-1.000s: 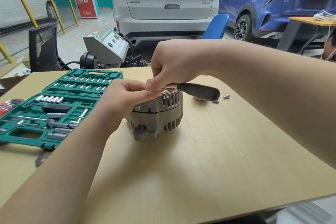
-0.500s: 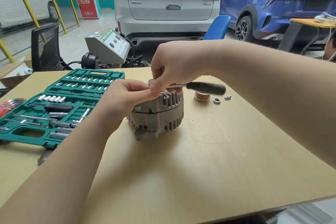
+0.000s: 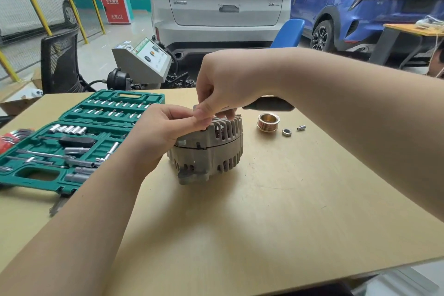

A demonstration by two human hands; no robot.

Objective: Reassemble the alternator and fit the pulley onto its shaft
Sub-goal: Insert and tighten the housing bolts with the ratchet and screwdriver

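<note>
Garage bay, pale wooden table point(image 3: 264, 223) with two SUVs parked behind it. The alternator point(image 3: 209, 151) sits about mid-table, vented housing up, and both of my hands are on top of it. My left hand point(image 3: 158, 130) rests against the upper left edge, fingers curled in toward the right one. My right hand point(image 3: 223, 89) is curled over the top, fingertips pinching the metal end of a ratchet point(image 3: 266, 104) whose black handle pokes out to the right, just above the housing. Can't tell what the left fingers actually have hold of. The pulley point(image 3: 268, 122) is on the table just right of the alternator, with a nut point(image 3: 286, 132) and a small bolt point(image 3: 301, 127) beside it. The open green socket set point(image 3: 79, 142) is over on the left.
</note>
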